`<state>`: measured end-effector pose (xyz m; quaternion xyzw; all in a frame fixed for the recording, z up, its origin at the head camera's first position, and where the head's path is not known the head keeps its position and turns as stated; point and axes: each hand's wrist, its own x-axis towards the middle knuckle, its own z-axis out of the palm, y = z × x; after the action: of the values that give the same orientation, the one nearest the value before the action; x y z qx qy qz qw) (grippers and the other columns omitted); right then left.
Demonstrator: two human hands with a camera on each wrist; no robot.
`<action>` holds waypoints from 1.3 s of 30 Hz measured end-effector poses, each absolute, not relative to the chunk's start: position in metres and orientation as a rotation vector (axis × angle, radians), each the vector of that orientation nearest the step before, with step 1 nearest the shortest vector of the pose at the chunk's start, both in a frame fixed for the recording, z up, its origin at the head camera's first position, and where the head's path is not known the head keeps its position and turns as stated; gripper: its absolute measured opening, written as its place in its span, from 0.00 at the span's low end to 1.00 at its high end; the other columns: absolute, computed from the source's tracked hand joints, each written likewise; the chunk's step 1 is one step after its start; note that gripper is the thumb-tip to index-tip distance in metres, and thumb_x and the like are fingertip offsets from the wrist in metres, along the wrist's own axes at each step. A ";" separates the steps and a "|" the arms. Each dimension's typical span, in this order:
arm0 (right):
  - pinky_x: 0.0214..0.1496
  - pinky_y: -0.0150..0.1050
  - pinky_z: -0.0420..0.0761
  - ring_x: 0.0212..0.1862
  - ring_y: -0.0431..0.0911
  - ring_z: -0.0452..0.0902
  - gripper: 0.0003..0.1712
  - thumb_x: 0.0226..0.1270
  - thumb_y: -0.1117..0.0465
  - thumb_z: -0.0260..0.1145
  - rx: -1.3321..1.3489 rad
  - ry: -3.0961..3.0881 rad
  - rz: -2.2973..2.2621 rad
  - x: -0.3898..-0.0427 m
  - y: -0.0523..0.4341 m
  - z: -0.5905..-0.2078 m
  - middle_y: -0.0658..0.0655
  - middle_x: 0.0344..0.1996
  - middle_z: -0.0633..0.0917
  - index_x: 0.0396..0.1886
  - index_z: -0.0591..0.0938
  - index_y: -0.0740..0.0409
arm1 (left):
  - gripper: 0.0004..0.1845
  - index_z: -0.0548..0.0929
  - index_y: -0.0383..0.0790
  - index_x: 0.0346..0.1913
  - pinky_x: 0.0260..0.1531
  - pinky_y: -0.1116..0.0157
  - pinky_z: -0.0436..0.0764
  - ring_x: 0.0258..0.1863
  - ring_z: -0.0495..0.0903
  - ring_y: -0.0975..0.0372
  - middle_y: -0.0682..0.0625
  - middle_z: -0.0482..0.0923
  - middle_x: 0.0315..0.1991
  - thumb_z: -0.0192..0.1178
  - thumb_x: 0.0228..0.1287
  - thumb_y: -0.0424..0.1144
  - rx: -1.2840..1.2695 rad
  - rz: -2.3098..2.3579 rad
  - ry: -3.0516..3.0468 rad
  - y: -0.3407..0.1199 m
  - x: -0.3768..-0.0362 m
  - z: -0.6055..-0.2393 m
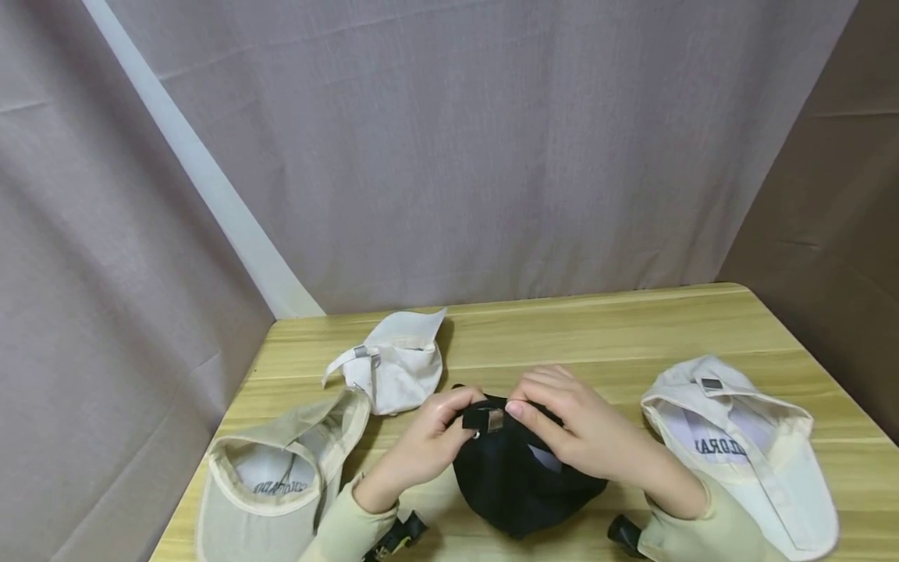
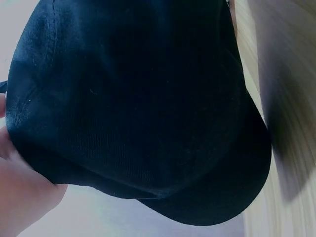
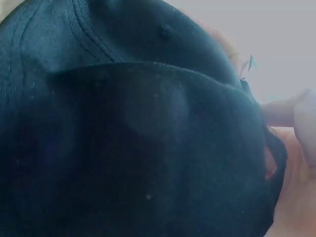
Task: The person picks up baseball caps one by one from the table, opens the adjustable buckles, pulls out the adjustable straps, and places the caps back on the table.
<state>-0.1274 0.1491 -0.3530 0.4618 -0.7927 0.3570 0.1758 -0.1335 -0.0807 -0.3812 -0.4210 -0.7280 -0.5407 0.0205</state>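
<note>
Black cap, held up over the near edge of the table with both hands working its back strap.

We've got the left hand pinching the strap end and the right hand curled over the buckle side, so honestly the strap could slip free if either pinch loosens. We can't really see the buckle teeth, and both wrist views are just dark fabric. The beige cap, small white cap and cream cap sit around it, two partly cut off.
</note>
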 end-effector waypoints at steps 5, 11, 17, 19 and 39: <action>0.52 0.37 0.70 0.41 0.35 0.73 0.11 0.72 0.68 0.63 1.334 -2.247 0.988 -0.125 0.150 -0.356 0.36 0.33 0.76 0.38 0.79 0.43 | 0.08 0.78 0.40 0.35 0.36 0.69 0.77 0.34 0.75 0.67 0.49 0.78 0.32 0.53 0.73 0.27 -1.347 -1.625 -2.258 -0.082 -0.132 -0.383; 0.52 0.37 0.69 0.41 0.34 0.73 0.12 0.71 0.67 0.63 1.318 -2.243 0.990 -0.123 0.150 -0.359 0.35 0.33 0.76 0.38 0.79 0.42 | 0.08 0.77 0.42 0.35 0.38 0.68 0.77 0.36 0.75 0.67 0.51 0.76 0.32 0.54 0.73 0.28 -1.301 -1.660 -2.310 -0.083 -0.128 -0.385; 0.50 0.36 0.70 0.42 0.34 0.72 0.11 0.72 0.66 0.64 1.299 -2.269 0.994 -0.120 0.150 -0.358 0.34 0.35 0.76 0.39 0.79 0.41 | 0.06 0.78 0.41 0.38 0.37 0.68 0.75 0.35 0.74 0.66 0.51 0.76 0.32 0.55 0.71 0.28 -1.271 -1.682 -2.314 -0.082 -0.127 -0.385; 0.50 0.35 0.70 0.42 0.34 0.72 0.11 0.72 0.65 0.63 1.322 -2.280 0.990 -0.119 0.149 -0.358 0.34 0.35 0.75 0.40 0.79 0.41 | 0.06 0.78 0.41 0.38 0.37 0.69 0.74 0.36 0.73 0.67 0.52 0.75 0.32 0.54 0.71 0.28 -1.297 -1.687 -2.342 -0.082 -0.128 -0.385; 0.53 0.37 0.70 0.39 0.30 0.71 0.11 0.73 0.65 0.62 1.496 -2.288 0.890 -0.121 0.154 -0.359 0.34 0.33 0.74 0.37 0.78 0.41 | 0.10 0.77 0.43 0.35 0.30 0.74 0.70 0.28 0.68 0.71 0.55 0.67 0.26 0.51 0.78 0.33 -1.497 -1.645 -2.361 -0.089 -0.127 -0.386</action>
<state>-0.1207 0.1540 -0.3591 0.5156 -0.7889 0.3068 0.1329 -0.1272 -0.0890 -0.3862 -0.4610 -0.7270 -0.5064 -0.0507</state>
